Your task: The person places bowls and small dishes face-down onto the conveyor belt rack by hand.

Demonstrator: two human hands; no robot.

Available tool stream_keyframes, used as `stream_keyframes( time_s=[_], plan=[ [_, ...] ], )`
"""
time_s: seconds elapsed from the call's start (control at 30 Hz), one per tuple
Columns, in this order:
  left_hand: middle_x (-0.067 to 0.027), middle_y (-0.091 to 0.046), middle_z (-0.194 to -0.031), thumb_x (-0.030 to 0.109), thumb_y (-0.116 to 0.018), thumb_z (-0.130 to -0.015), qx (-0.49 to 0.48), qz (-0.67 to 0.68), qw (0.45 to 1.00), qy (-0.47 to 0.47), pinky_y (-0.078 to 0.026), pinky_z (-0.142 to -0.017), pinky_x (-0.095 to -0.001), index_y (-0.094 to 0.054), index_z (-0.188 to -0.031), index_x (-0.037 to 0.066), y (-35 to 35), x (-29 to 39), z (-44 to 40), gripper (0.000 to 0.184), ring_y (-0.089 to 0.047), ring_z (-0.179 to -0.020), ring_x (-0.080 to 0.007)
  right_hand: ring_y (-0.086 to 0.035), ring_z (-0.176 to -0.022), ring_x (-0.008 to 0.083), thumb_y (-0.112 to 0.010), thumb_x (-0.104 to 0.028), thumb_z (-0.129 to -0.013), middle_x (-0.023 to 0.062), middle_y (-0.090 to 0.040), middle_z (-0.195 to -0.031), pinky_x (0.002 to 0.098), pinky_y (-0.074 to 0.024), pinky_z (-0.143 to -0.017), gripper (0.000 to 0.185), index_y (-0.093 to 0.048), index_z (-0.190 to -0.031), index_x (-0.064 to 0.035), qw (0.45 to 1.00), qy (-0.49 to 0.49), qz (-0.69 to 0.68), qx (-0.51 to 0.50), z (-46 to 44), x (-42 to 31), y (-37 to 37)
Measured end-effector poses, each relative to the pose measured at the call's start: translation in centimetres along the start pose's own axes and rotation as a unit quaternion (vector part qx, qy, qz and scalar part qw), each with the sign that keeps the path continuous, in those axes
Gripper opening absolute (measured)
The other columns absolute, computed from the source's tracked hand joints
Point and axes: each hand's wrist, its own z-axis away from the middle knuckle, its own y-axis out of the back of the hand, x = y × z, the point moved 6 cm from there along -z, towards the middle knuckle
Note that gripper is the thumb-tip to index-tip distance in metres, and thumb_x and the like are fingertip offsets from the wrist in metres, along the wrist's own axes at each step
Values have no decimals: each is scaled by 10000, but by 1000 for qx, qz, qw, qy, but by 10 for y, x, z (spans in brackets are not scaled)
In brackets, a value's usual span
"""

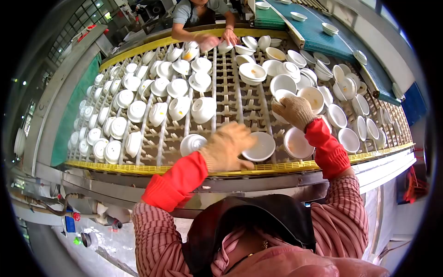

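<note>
White round bowl at the left hand: mouth up, smooth inside showing, left side partly hidden, on the pegged rack near its front edge. Second white bowl at the right hand, farther back, mostly covered, pose unclear. Third white bowl, bottom up, left of the first, partly behind the left hand's wrist.

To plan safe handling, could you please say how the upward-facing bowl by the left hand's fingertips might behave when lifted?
The bowl is probably stiff, given its even, round rim. Its smooth inside looks glossy, so it may be slippery.
</note>
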Motion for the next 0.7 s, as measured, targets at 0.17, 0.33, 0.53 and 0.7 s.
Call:
stream_keyframes(
  time_s=[0.17, 0.33, 0.53, 0.7],
  plan=[
    [-146, -697, -1225, 167, -766, -940, 3, -13, 997, 72, -474, -1150, -517, -768, -1299, 131, -25, -11, -7, 362, -634, -1309, -367, -773, -894, 464, -573, -627, -1031, 300, -748, -850, 528, -622, -840, 713, -802, -952, 44, 991, -67, -107, 47, 6, -1, 15],
    [-186, -743, -1123, 83, -668, -985, -17, -136, 946, 293, -629, -764, -509, -534, -1577, 215, -34, -34, 9, 621, -787, -964, -418, -784, -843, 310, -699, -367, -1050, 188, -786, -975, 393, -640, -766, 394, -747, -1265, -39, 905, -67, -408, -105, 17, -31, -3],
    [-163, -766, -1337, 60, -616, -1019, 181, 42, 898, 399, -610, -938, -484, -618, -1549, 243, 19, -113, 105, 561, -753, -1138, -407, -776, -970, 387, -649, -127, -1050, 208, -769, -1063, 423, -638, -820, 352, -694, -1399, -135, 951, 243, -169, -88, 30, -67, -19],
    [-195, -751, -1297, 0, -610, -995, 228, -193, 824, 482, -586, -971, -494, -600, -1545, 178, 84, -123, 186, 578, -717, -1157, -429, -779, -988, 372, -691, -163, -1005, 163, -771, -1099, 456, -637, -849, 348, -705, -1350, -125, 913, 375, -154, -32, 43, -111, 31]
  ],
)
